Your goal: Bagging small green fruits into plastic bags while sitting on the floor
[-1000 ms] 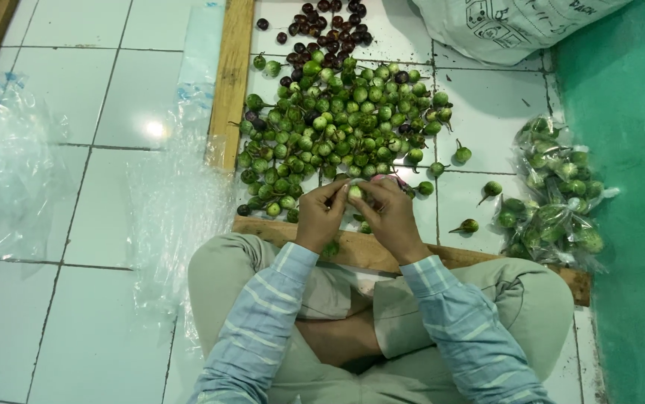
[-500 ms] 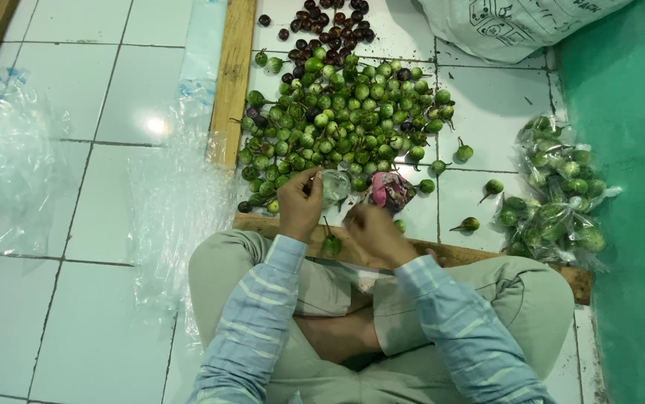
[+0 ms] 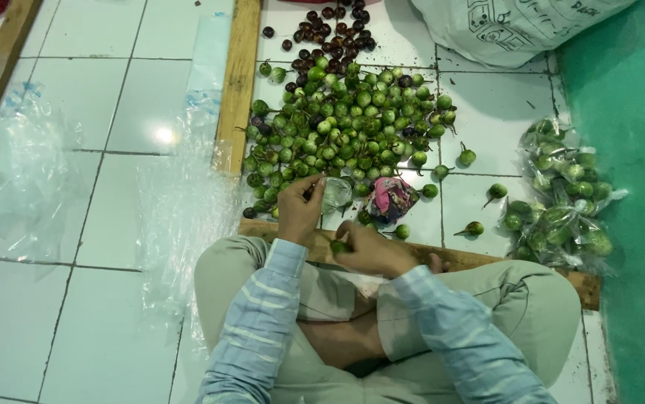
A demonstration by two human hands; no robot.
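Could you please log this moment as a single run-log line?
left hand: at small clear bag | right hand: holds green fruit | ahead: green fruit pile | right: filled bags

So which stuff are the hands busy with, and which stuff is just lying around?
In use:
- left hand at the small clear bag
- right hand holding a small green fruit
- pile of green fruits

Lying about:
- dark purple fruits
- filled bags
- big white sack
- loose plastic sheets
- pink cloth bundle
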